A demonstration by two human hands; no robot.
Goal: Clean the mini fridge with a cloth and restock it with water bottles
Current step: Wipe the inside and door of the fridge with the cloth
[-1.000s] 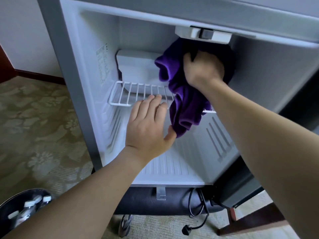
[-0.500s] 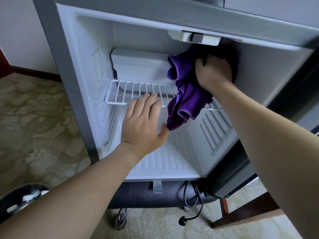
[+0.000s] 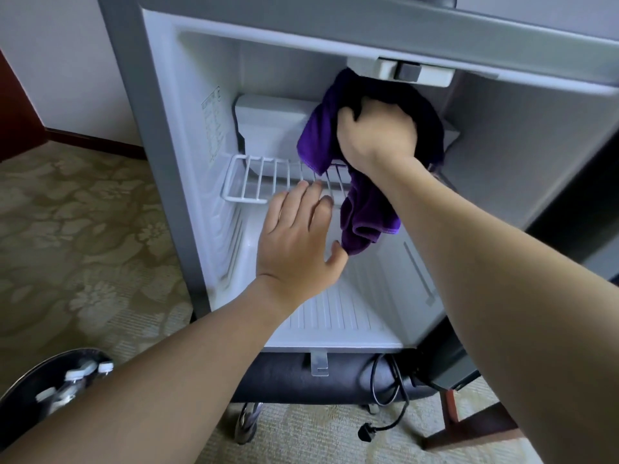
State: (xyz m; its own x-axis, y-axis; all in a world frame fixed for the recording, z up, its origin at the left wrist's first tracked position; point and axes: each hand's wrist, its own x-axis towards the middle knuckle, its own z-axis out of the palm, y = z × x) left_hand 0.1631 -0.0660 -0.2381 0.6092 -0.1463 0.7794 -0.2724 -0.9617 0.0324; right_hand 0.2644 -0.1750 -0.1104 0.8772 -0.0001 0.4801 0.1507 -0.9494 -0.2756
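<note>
Your right hand (image 3: 376,133) holds the purple cloth (image 3: 363,216) in a closed grip, apparently against the mini fridge (image 3: 187,135) rear wall. Your left hand (image 3: 298,249), fingers straight, touches the wire shelf (image 3: 249,182).

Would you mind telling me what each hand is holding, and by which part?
The right hand grips the purple cloth by its bunched upper part; the left hand holds nothing.
</note>
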